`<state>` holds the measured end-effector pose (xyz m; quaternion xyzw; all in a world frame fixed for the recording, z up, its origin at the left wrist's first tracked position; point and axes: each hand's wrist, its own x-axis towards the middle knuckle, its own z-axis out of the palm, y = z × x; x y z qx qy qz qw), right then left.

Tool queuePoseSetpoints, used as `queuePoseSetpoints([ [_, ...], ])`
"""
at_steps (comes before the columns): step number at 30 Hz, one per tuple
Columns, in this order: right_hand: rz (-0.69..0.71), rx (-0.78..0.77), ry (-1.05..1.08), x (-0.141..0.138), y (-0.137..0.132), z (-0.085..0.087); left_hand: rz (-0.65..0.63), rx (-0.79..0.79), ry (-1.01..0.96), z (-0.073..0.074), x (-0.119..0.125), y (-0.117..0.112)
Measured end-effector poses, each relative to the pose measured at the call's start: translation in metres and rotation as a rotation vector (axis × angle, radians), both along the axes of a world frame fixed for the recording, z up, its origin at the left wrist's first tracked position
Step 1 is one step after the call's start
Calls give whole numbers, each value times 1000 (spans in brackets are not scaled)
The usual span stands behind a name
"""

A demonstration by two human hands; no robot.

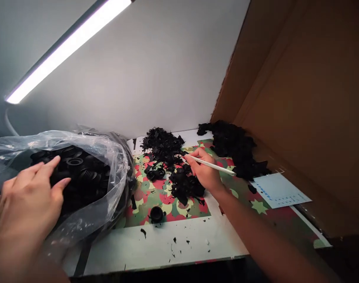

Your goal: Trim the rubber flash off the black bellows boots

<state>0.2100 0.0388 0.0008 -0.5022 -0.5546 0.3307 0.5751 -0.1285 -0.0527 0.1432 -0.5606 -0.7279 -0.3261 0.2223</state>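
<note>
My left hand point(28, 200) lies with fingers stretched out on a clear plastic bag point(108, 188) full of black round rubber parts point(79, 173). My right hand point(203, 169) is closed around a thin white stick-like tool point(217, 167), its tip pointing toward a heap of black scraps point(163, 145). Under that hand lies another clump of black scraps point(184, 184). Two black round parts point(156, 172) sit beside it, and a single one point(156, 214) rests nearer the front on the patterned mat point(156, 196).
A bigger pile of black scraps point(235, 147) lies at the back right against a brown cardboard wall point(300, 98). A pale blue printed sheet point(278, 190) lies on the right. A light tube point(70, 43) glows overhead. Small black flecks dot the white board point(173, 241).
</note>
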Motion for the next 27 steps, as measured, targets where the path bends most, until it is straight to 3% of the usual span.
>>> queuePoseSetpoints([
  [2, -12, 24, -51, -2, -4, 0, -146, 148, 149, -8, 32, -9],
  [4, -5, 52, -70, -3, -7, 1, -490, 157, 170, -30, 72, -22],
  [5, 4, 57, -71, -4, -8, 1, -699, -27, 164, -46, 89, -27],
  [6, 8, 58, -71, -4, -8, 1, -808, -237, 124, -62, 103, -32],
  [7, 9, 57, -72, -3, -8, 0, -831, -406, 92, -78, 112, -34],
  [9, 4, 50, -76, -3, -8, -1, -754, -659, 4, -106, 119, -31],
  [11, 6, 42, -63, -3, -8, -2, -719, -741, -170, -120, 117, -22],
  [13, 13, 49, -30, -5, -8, -2, -782, -711, -440, -120, 114, -8],
  [16, 16, 96, 31, -8, -10, 2, -899, -625, -957, -106, 120, 14],
  [19, 21, 158, 77, -10, -11, 5, -896, -512, -1374, -96, 134, 33],
  [22, 62, 180, 138, -12, -11, 7, -872, -442, -1605, -99, 146, 46],
  [27, 161, 63, 174, -18, -18, 8, -851, -440, -1770, -111, 150, 48],
])
